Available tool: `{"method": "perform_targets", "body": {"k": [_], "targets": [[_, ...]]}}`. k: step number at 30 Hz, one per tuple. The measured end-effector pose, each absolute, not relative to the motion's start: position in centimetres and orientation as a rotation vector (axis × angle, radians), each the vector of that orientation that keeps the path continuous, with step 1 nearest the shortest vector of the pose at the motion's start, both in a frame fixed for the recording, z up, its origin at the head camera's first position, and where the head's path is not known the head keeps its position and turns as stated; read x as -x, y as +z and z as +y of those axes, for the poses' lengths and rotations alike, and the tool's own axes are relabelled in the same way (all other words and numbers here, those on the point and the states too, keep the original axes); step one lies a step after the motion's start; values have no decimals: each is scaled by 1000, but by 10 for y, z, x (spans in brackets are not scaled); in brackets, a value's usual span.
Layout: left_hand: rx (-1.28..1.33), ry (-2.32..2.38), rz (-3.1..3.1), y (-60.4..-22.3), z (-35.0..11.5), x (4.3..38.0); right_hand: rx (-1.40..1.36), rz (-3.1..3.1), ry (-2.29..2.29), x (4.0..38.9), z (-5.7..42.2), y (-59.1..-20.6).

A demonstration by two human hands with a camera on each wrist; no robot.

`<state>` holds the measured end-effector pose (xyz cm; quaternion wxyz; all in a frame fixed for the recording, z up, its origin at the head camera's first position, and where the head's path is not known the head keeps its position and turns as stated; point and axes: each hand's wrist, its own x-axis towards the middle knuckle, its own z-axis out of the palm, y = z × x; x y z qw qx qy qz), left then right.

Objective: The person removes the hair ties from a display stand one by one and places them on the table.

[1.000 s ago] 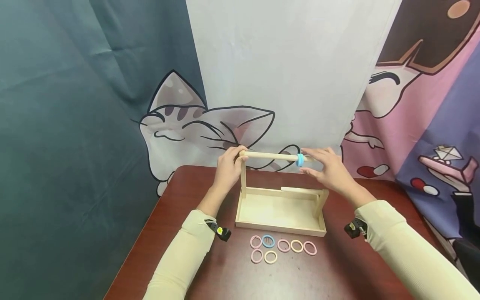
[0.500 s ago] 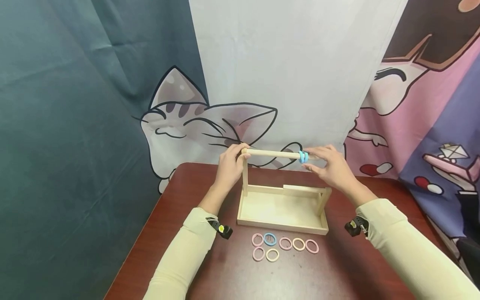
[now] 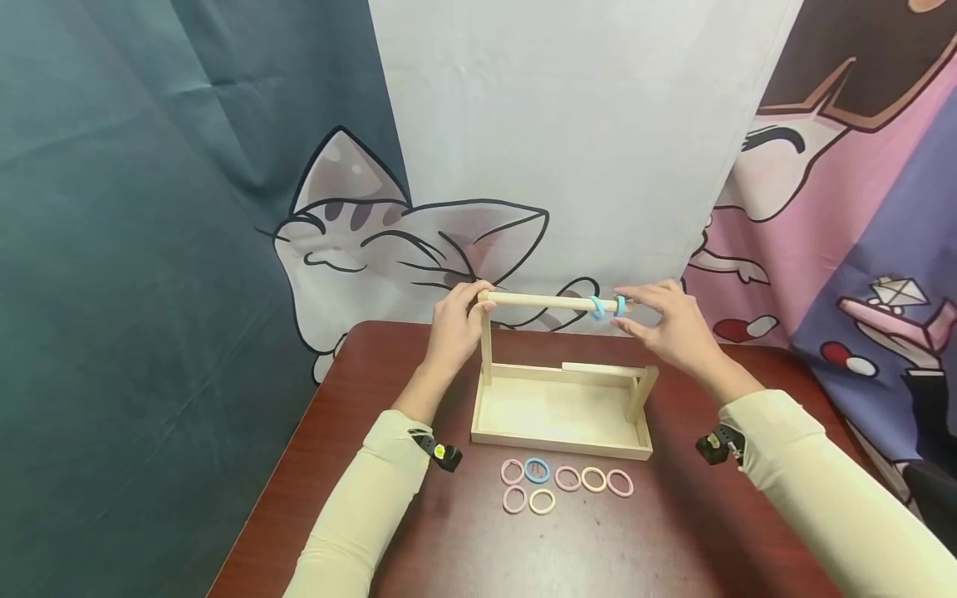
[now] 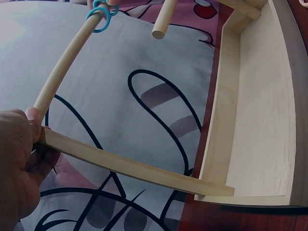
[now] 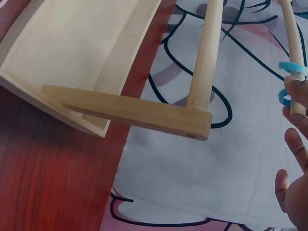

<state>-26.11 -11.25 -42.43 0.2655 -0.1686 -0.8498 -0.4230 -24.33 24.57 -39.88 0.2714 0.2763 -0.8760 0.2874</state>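
Observation:
In the head view my left hand (image 3: 454, 326) grips the top corner of a wooden stand, where the tall left post (image 3: 486, 345) meets the upper dowel (image 3: 534, 300). Two light-blue rings hang around that dowel near its free right end. My right hand (image 3: 673, 328) pinches the outer blue ring (image 3: 620, 306) between thumb and fingers, right at the dowel's tip. The inner blue ring (image 3: 596, 307) sits tilted on the dowel, a short gap to the left. From the right wrist, the pinched ring (image 5: 284, 98) shows partly covered by fingers.
The stand's shallow tray (image 3: 561, 446) rests on a reddish-brown table (image 3: 374, 374). A short right post (image 3: 643, 394) carries a lower dowel (image 3: 601, 369) pointing left. In front lie several loose rings: pink (image 3: 567, 478), yellow (image 3: 542, 501) and a darker blue one (image 3: 537, 470). A printed curtain hangs behind.
My right hand has moved right along the upper dowel with one blue ring, parting it from the other. My left hand keeps its grip on the corner.

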Motion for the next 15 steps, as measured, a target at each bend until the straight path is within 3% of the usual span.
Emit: {"method": "perform_targets", "body": {"k": [15], "targets": [[444, -1146, -2298, -424, -112, 263, -708, -2376, 736, 237, 262, -401]]}}
